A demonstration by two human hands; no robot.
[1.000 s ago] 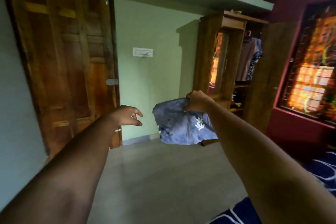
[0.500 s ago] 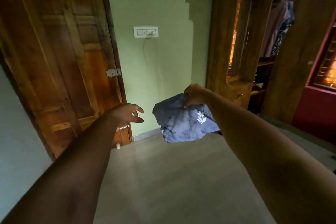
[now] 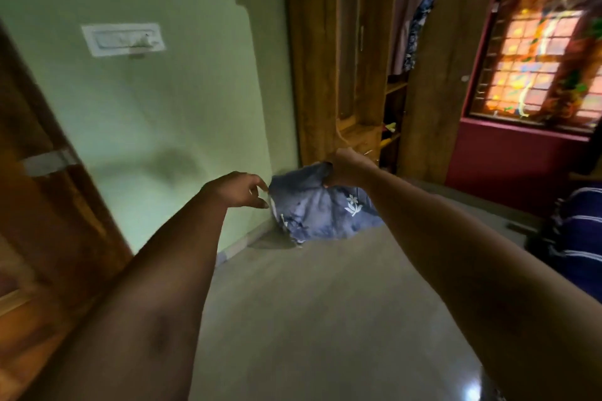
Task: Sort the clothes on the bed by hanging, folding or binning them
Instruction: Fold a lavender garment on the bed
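A folded blue-grey cloth (image 3: 321, 210) with small white flower prints hangs in the air in front of me. My right hand (image 3: 347, 166) grips its upper edge from above. My left hand (image 3: 239, 189) reaches in from the left with loosely curled fingers, its fingertips at the cloth's left edge; I cannot tell if they touch it. Beyond the cloth stands a wooden wardrobe (image 3: 332, 52) with its door open, and several garments (image 3: 412, 10) hang inside.
A wooden room door (image 3: 42, 192) stands at the left beside a green wall with a white switch plate (image 3: 122, 39). A glowing window (image 3: 540, 58) sits in a maroon wall at right. The bed's blue striped sheet (image 3: 576, 241) shows at the right edge. Grey floor lies below.
The view has swung right and closer to the wardrobe. My left hand has moved right, up to the cloth's left edge. My right hand keeps its grip on the cloth.
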